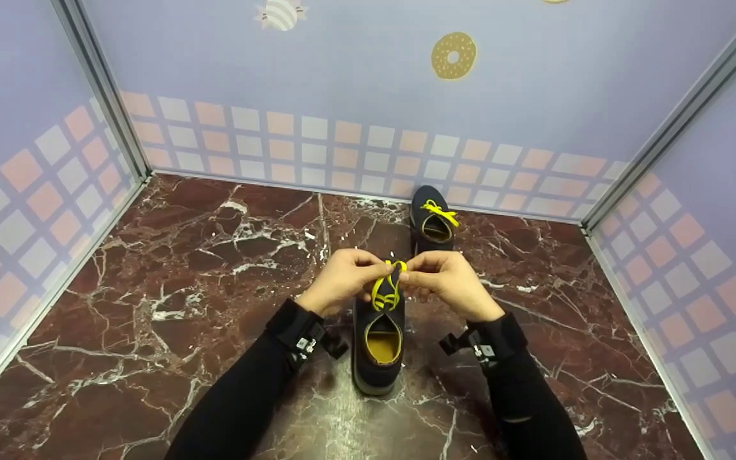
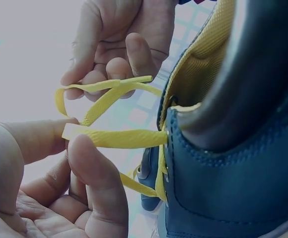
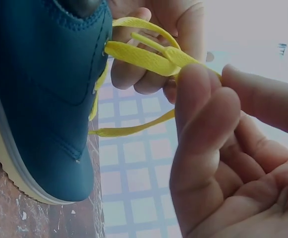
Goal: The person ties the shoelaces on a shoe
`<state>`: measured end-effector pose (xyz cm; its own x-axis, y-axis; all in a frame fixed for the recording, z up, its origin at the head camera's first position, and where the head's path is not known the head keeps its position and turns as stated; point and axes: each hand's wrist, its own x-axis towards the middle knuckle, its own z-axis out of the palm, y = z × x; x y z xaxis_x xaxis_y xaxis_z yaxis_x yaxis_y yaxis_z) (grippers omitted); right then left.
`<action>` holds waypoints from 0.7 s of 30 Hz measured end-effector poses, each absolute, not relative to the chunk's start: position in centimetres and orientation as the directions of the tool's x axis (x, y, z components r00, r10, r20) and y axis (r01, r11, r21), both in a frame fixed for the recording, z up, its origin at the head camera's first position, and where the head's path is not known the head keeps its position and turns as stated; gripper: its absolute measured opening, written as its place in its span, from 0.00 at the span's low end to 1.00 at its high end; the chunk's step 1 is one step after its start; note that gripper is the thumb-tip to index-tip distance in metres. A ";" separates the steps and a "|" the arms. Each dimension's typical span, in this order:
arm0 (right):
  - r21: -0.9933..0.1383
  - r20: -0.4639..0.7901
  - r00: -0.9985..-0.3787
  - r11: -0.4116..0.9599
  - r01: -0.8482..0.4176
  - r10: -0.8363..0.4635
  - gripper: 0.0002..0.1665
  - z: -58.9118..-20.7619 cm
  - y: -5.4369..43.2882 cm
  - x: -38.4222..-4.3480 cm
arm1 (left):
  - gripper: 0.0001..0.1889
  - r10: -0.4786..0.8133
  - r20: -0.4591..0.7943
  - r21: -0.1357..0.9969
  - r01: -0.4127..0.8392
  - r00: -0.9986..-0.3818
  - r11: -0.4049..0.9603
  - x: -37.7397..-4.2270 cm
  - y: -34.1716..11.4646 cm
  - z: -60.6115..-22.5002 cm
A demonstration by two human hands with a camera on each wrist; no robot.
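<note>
A dark shoe [image 1: 379, 377] with a yellow lining stands on the floor between my hands, its toe pointing away. Its yellow shoelace [image 1: 386, 300] is pulled up above the tongue. With thumb and forefinger my left hand [image 1: 345, 278] pinches one part of the lace, seen close up as a flat band [image 2: 119, 138] in the left wrist view. My right hand [image 1: 448, 281] pinches another part, folded into a loop, with the lace's tip [image 3: 146, 41] sticking out beside it in the right wrist view. The two hands are close together over the front of the shoe.
A second dark shoe [image 1: 427, 201], its yellow lace tied in a bow [image 1: 438, 211], lies farther off near the back wall [image 1: 342, 76]. Patterned panels enclose the marbled floor [image 1: 214, 319] at the left, back and right.
</note>
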<state>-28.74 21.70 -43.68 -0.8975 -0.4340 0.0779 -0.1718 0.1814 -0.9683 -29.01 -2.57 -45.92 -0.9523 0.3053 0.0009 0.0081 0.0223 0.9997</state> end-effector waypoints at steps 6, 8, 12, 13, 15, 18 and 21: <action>-0.966 0.098 -0.896 0.176 -0.190 -0.433 0.13 -43.6 21.6 -28.7 | 0.14 0.309 -0.008 1.000 0.001 -0.951 0.029 -28.9 -2.6 -45.8; -0.953 0.116 -0.893 0.204 -0.223 -0.436 0.12 -43.7 21.7 -28.7 | 0.15 0.312 -0.010 1.000 -0.003 -0.950 0.023 -28.9 -2.6 -45.7; -0.914 0.140 -0.887 0.288 -0.287 -0.440 0.11 -43.7 21.8 -28.8 | 0.13 0.308 -0.003 1.000 0.006 -0.951 0.029 -28.9 -2.6 -45.9; -0.906 0.141 -0.885 0.302 -0.295 -0.443 0.11 -43.7 21.9 -28.8 | 0.12 0.307 0.000 0.999 0.010 -0.952 0.032 -28.9 -2.6 -45.9; -0.894 0.139 -0.880 0.325 -0.308 -0.454 0.11 -43.6 22.0 -28.8 | 0.12 0.304 0.005 0.999 0.017 -0.953 0.035 -29.0 -2.6 -46.0; -0.880 0.126 -0.870 0.351 -0.320 -0.478 0.11 -43.7 22.1 -28.8 | 0.11 0.304 0.009 0.999 0.021 -0.953 0.034 -29.0 -2.6 -46.0; -0.869 0.112 -0.861 0.371 -0.327 -0.497 0.09 -43.7 22.1 -28.9 | 0.10 0.306 0.010 0.999 0.024 -0.952 0.039 -29.1 -2.6 -46.0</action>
